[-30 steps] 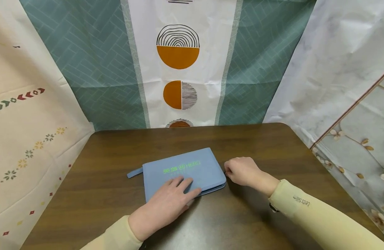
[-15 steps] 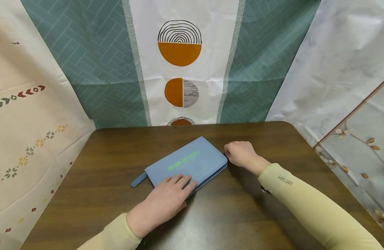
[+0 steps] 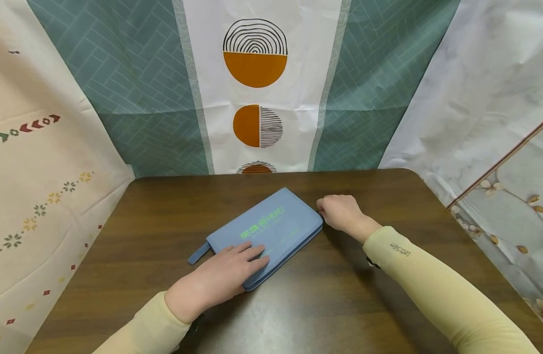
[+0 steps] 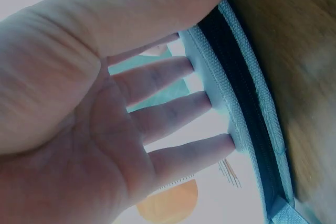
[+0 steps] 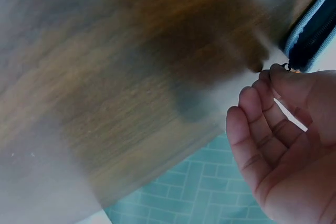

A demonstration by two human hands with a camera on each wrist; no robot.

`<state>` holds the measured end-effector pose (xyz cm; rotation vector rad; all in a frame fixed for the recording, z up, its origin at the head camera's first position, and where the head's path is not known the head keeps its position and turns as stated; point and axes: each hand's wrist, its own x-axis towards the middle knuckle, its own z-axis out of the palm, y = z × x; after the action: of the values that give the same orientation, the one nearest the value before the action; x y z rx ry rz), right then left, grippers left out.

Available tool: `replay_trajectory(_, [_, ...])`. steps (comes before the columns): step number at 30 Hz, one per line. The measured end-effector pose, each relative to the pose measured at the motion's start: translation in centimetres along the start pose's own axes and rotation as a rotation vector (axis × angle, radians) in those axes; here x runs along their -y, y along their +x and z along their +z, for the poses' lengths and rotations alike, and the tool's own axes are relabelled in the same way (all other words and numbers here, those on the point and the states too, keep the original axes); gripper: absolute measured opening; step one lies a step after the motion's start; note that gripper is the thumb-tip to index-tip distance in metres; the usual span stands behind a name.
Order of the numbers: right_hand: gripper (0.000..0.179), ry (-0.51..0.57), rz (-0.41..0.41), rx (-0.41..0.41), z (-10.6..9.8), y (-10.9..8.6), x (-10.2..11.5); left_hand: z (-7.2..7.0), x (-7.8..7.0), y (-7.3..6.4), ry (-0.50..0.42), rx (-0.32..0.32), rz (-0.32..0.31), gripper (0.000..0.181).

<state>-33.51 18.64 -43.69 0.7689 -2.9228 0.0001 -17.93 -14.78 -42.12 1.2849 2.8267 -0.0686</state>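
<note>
A blue zip case (image 3: 271,226) with green lettering lies askew on the table, its wrist strap (image 3: 199,253) sticking out at the left. My left hand (image 3: 220,273) rests on its near left part, fingers fairly straight on the cover. In the left wrist view, the thumb lies by the case's edge, where a dark zipper (image 4: 247,98) runs between two light blue borders. Beyond the case's right corner, my right hand (image 3: 342,212) pinches a small zipper pull (image 5: 286,66) between thumb and index finger; most of the pull is hidden by the fingertips.
The brown wooden table (image 3: 298,314) has rounded far corners. Behind it hangs a green and white patterned cloth (image 3: 156,123), with a cream cloth (image 3: 37,162) at the left and a marbled floral one (image 3: 483,113) at the right.
The case has turned so that its right end lies farther back. My right hand has moved away from me with the pull. My left hand has shifted slightly left.
</note>
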Motion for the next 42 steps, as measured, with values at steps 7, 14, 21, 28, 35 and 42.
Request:
replay_trajectory(7, [0.027,-0.019,-0.037,0.032,-0.5,-1.1,0.1,0.0,-0.2,0.0,-0.002,-0.009,0.007,0.081])
replay_trajectory(14, [0.027,-0.010,-0.072,0.028,-0.7,-2.2,-0.1,0.0,-0.2,0.0,-0.008,-0.005,-0.004,0.081])
replay_trajectory(21, [0.021,0.043,-0.092,0.048,-1.2,-3.7,0.3,0.0,-0.1,-0.2,-0.013,-0.001,-0.005,0.082])
replay_trajectory(28, [0.033,0.051,-0.126,0.024,-1.2,-5.1,1.4,0.2,-0.1,-0.2,-0.011,-0.006,-0.008,0.082])
replay_trajectory(35, [0.044,0.026,-0.194,-0.044,-0.8,-5.9,3.0,0.1,-0.1,-0.2,0.036,-0.011,0.007,0.083])
replay_trajectory(42, [0.040,-0.005,-0.299,-0.084,-0.8,-6.2,5.4,0.2,0.1,-0.3,0.086,-0.050,0.048,0.083])
